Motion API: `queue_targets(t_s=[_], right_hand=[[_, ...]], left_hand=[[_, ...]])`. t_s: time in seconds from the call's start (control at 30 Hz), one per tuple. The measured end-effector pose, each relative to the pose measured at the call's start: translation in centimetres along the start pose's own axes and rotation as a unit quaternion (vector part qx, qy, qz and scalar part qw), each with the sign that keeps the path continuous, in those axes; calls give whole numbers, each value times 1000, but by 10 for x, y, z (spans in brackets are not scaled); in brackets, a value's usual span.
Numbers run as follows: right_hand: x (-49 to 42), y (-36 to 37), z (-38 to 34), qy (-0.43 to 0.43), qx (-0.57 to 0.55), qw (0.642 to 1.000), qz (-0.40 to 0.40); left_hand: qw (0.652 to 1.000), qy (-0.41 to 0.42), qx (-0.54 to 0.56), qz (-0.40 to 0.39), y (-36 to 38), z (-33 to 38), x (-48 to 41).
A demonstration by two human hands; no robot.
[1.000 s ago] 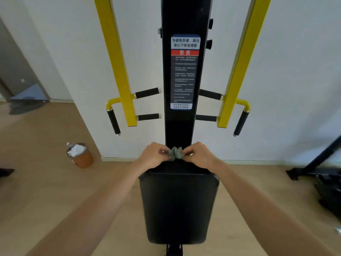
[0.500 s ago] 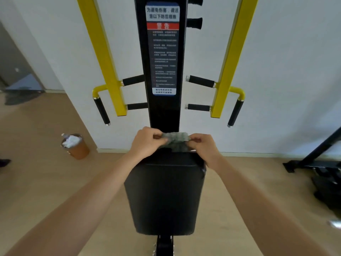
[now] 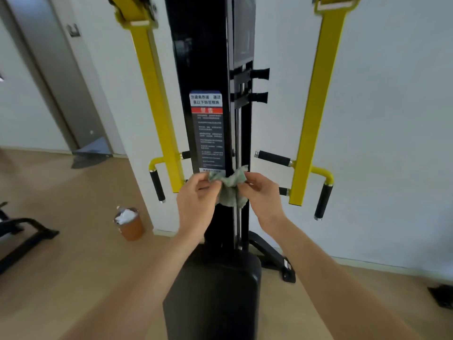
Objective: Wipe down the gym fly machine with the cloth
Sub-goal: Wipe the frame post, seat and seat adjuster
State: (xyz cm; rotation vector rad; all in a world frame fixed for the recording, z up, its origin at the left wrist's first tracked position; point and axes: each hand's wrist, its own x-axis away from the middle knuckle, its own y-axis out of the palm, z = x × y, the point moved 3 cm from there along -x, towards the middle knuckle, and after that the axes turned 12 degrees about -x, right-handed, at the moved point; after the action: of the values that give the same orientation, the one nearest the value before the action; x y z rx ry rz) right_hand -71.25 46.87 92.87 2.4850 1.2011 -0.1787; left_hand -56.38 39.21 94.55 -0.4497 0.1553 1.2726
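The fly machine has a black central column [image 3: 203,57] with a warning label [image 3: 207,131], two yellow arms [image 3: 157,114] [image 3: 316,114] with black grips, and a black seat pad [image 3: 215,295] below. A crumpled grey-green cloth [image 3: 230,190] hangs in front of the column, just under the label. My left hand [image 3: 196,200] pinches its left edge and my right hand [image 3: 261,192] pinches its right edge. Both hands are raised above the seat pad.
A brown bin [image 3: 130,225] with white waste stands on the wooden floor at the left. A grey door [image 3: 56,77] is at the far left. Black frames of other equipment sit at the left [image 3: 22,231] and right [image 3: 441,295] edges. A white wall is behind the machine.
Both hands have lifted the cloth from the top of the seat pad up to the column's label. The view has tilted up and shifted, showing more of the column.
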Motion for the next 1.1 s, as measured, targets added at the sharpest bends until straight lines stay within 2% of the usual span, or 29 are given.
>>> queue_targets(t_s=[0.1,0.33,0.63,0.93,1.0,1.1], right_hand=[[-12,19,-31,-48,8,998,-27],[-18,44,-81,-122,29,991,-55],[-67,53,-140,-113,73,988,-77],[-92,71,-195,-176,126,976,-8],[-88,73,-195,-196,141,970,23],[-76,72,-179,-190,170,966,29]], left_hand=[[999,37,31,-3,-11,25,-17],[992,122,18,10,-24,62,-30],[977,180,-62,96,-17,119,-58],[948,207,-150,192,-26,182,-86],[942,209,-174,195,-27,183,-89],[945,181,-201,185,-23,171,-85]])
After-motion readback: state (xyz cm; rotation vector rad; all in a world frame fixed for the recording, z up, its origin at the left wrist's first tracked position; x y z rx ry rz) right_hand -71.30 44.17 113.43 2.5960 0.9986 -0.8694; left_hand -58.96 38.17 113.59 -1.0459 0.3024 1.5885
